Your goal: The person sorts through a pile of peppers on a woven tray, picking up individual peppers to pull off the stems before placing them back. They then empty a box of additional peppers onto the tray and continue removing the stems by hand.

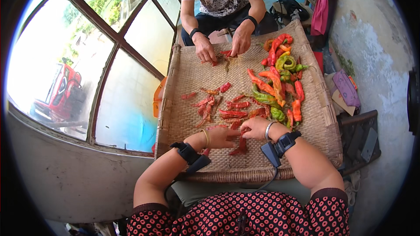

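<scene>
A woven wicker tray (203,165) lies before me with peppers on it. My left hand (223,137) is low over the tray near its front, palm down, beside dried red chili pieces (239,150); whether its fingers hold anything is hidden. My right hand (254,127) has its bent fingertips at a dried red piece; I cannot tell whether it is gripped. Several shrivelled red chilies (233,113) lie just beyond my hands. A heap of fresh red, orange and green peppers (275,82) runs along the tray's right side.
Across the tray sits a person (223,3), whose two hands touch dried chilies at the far edge. A paned window (118,39) stands at left, a rough wall (370,39) at right. A purple pouch (346,88) and a phone (369,144) lie right of the tray.
</scene>
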The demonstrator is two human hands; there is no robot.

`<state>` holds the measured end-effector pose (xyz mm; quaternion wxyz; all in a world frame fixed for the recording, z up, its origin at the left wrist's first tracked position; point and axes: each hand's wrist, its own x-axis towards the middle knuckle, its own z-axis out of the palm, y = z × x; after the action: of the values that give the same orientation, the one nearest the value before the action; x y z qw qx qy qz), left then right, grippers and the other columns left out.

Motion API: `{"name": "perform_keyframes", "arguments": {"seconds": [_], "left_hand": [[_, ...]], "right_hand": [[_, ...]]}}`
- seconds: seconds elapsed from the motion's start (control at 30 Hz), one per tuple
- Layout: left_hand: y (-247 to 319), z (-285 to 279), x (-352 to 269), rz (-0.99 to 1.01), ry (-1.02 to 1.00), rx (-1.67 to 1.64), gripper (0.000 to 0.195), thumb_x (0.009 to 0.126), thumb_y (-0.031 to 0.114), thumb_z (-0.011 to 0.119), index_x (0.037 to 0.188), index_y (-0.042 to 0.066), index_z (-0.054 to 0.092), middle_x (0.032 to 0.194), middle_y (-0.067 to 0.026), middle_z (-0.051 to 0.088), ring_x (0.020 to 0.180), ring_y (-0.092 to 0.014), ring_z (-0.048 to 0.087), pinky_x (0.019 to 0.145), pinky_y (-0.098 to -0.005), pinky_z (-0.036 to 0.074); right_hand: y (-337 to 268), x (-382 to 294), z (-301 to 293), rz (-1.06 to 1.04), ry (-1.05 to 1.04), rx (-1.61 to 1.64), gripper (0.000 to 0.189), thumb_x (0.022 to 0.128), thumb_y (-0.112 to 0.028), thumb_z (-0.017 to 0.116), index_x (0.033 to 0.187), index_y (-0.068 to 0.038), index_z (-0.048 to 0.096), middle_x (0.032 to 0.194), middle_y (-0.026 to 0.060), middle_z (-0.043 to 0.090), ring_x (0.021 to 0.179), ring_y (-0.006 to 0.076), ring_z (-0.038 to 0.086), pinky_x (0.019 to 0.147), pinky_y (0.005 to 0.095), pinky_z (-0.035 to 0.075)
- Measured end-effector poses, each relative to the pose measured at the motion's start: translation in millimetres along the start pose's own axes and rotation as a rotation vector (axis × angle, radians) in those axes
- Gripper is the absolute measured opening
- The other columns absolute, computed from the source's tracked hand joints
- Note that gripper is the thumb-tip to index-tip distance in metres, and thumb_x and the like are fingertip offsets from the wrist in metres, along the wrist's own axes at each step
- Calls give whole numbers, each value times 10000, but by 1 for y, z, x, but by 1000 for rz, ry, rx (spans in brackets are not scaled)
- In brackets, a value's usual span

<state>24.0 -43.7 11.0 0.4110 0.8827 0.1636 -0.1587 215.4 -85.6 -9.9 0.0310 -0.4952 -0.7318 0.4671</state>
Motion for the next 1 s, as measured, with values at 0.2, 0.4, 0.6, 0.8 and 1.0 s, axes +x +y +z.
{"name": "perform_keyframes", "arguments": {"seconds": [0.2,0.4,0.6,0.8,1.0], "left_hand": [[-16,-31,-37,-341,221,-4,316,746,248,541,985,42,557,831,-140,601,753,-265,580,676,-334,450],[-32,-20,-53,-692,-89,483,280,753,290,499,834,45,609,787,-160,596,766,-314,566,696,-387,441],[-33,-9,-25,-314,21,284,337,738,263,545,1022,83,527,861,-168,579,803,-310,555,701,-376,438],[0,-18,8,-150,277,-86,454,696,185,575,1126,71,482,964,-150,578,896,-284,548,790,-332,426],[-12,-2,20,-92,283,2,429,721,163,581,1122,49,480,1037,-159,543,954,-269,522,821,-332,408]], "right_hand": [[-7,-15,-21,127,372,-114,273,735,-236,550,936,-52,577,920,142,580,897,275,537,776,367,429],[3,-20,-20,277,455,-228,266,743,-201,557,963,-56,522,1042,149,482,928,303,510,791,380,428],[-4,-16,-15,230,344,-264,293,738,-173,573,1002,-63,503,1078,142,468,974,296,489,830,376,411],[6,-5,-8,227,246,-348,300,712,-129,591,989,-62,496,1039,132,489,957,290,489,809,377,417],[-3,-12,-9,157,281,-377,233,716,-26,520,947,-52,500,991,146,527,924,301,521,772,384,440]]}}
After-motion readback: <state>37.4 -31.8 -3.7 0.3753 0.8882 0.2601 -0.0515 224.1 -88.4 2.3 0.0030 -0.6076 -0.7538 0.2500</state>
